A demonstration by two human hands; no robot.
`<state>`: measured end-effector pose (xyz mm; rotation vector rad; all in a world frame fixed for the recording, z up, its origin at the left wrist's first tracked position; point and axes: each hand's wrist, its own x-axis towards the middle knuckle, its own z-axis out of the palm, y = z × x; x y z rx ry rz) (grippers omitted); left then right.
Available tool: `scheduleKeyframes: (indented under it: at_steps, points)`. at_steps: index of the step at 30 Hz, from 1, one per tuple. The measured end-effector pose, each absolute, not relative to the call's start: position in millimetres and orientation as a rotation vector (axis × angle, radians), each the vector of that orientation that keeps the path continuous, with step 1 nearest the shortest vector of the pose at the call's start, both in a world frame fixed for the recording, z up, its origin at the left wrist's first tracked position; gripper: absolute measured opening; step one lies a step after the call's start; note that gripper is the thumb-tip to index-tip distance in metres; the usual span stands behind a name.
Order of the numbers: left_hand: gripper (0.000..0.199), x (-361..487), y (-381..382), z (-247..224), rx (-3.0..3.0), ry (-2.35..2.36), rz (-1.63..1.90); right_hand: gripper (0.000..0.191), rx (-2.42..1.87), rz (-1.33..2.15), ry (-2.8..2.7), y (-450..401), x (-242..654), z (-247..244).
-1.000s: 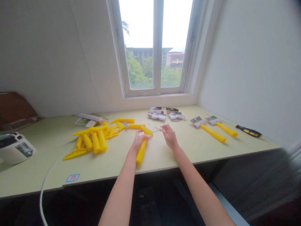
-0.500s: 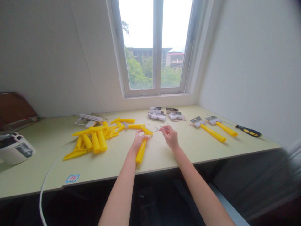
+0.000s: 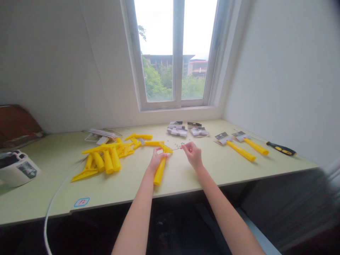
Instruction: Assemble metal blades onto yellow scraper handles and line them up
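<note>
My left hand (image 3: 156, 159) grips the upper end of a yellow plastic handle (image 3: 159, 171), whose lower end rests on the pale green table (image 3: 186, 173). My right hand (image 3: 192, 154) pinches a thin metal pin (image 3: 176, 148) that reaches toward the handle's top. Tiny metal bits (image 3: 178, 145) lie scattered just beyond my fingertips. My left fingers hide part of the handle's head.
A heap of yellow plastic handles (image 3: 106, 157) lies to the left. Packaged metal parts (image 3: 176, 129) sit at the back, with carded yellow-handled tools (image 3: 240, 147) and a yellow-black screwdriver (image 3: 281, 148) on the right. A white appliance (image 3: 17, 169) and white cable (image 3: 57, 187) are at far left.
Little differs. My right fingers sit slightly lower near the pin, and the view has shifted a little.
</note>
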<state>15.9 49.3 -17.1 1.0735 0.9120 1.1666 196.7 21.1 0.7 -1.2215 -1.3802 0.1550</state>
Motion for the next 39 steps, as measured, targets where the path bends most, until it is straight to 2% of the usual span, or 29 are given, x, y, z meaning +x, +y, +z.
scheduleKeyframes:
  at_steps: [3,7,10,20,27,30,34,39]
  points:
    - [0.05,15.8,49.1,-17.0,1.076,0.922,1.165,0.023,-1.19,0.189,-1.277,23.1,197.3,0.3]
    - [0.05,15.7,47.2,-14.9,1.083,0.942,1.154,0.021,-1.131,0.23,-0.876,32.5,205.1,-4.6]
    - [0.049,15.8,45.6,-12.7,1.084,0.953,1.15,0.021,-1.249,0.283,-0.694,41.8,216.2,-11.6]
    - [0.048,16.9,44.9,-12.1,1.073,0.926,1.159,0.015,-1.802,-0.098,-1.226,59.9,290.5,-41.7]
    - [0.05,16.7,48.8,-16.7,1.107,0.901,1.147,0.023,-1.994,-0.286,-1.475,58.7,279.1,-41.3]
    - [0.05,16.1,49.7,-17.5,1.109,0.891,1.142,0.027,-1.961,-0.335,-1.479,57.3,261.9,-31.4]
    - [0.05,15.7,49.2,-17.0,1.104,0.889,1.146,0.021,-1.781,-0.286,-1.745,59.6,241.9,-20.9]
    - [0.05,16.2,48.2,-15.8,1.098,0.892,1.15,0.019,-1.799,-0.256,-1.794,64.5,236.5,-23.7]
